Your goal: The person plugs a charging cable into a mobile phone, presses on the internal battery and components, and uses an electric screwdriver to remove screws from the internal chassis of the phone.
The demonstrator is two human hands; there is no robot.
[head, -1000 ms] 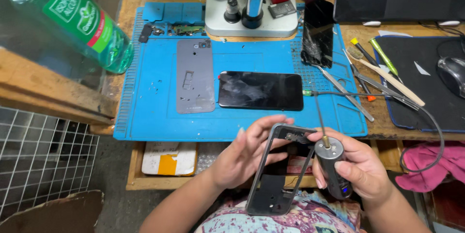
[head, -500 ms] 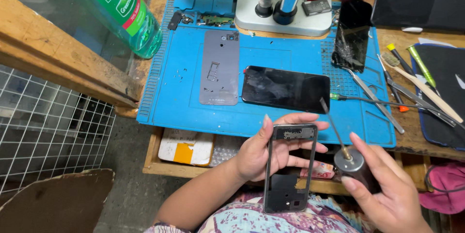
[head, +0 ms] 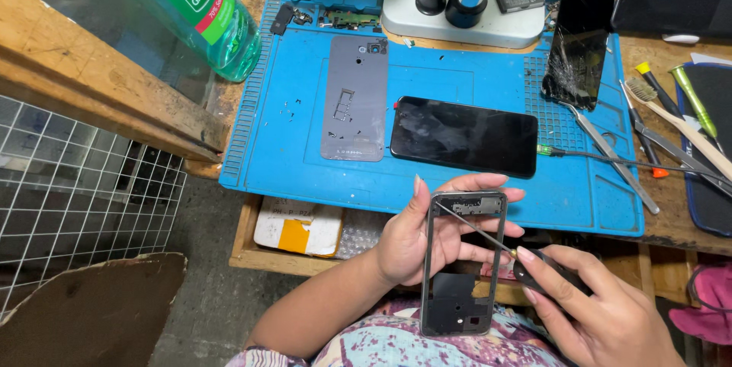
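Two hands work above the blue rubber mat (head: 305, 161) on the worktop. Left hand (head: 415, 237) grips the grey empty phone frame (head: 461, 264) upright over the lap. Right hand (head: 602, 314) pinches a thin black screwdriver (head: 488, 233), tip now inside the frame's top; earlier it was outside. It could slip and scratch.

Open mat at left, crowded right

Bare blue mat (head: 290, 146) lies left of the back cover (head: 354, 100); tools (head: 648, 131) and seemingly the microscope base (head: 465, 20) block elsewhere.

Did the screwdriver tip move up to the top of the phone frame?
Yes. The screwdriver tip now reaches the upper left of the phone frame; earlier it pointed above it.
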